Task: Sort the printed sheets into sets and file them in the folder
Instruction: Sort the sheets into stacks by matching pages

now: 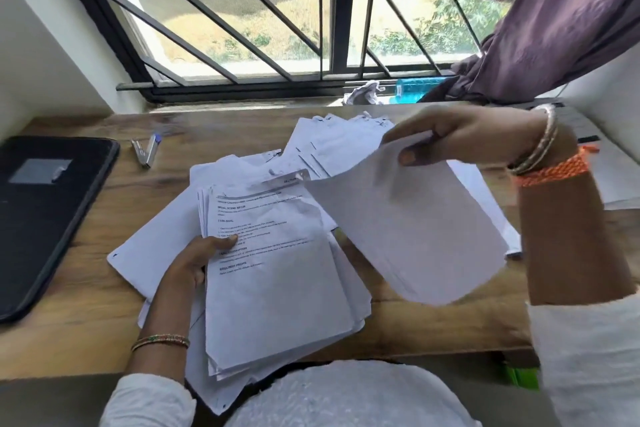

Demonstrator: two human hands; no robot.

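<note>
the left hand (194, 260) grips a thick stack of printed sheets (277, 288) at its left edge, thumb curled over the top page beside the lines of text, the other fingers hidden beneath; the stack hangs over the near edge of the wooden worktop (86, 322) and lies above more loose sheets (166, 229) spread flat under it; the right hand (467, 139) holds a single sheet (408, 236) lifted off the stack, blank side up, pinched at its upper corner between thumb and curled fingers, the page drooping down to the right of the stack; behind the lifted sheet lies another pile of pages (332, 142), fanned out towards the window; the black folder (45, 211) sits closed at the far left of the worktop, well apart from the papers, with a grey label on its cover; a stapler (145, 151) lies between the folder and the papers, near the back; on the window sill are a crumpled cloth (363, 94) and a blue bottle (415, 88) lying on its side, partly hidden by a purple curtain (561, 21); bangles ring both wrists, and an orange thread (554, 166) wraps the right one.
</note>
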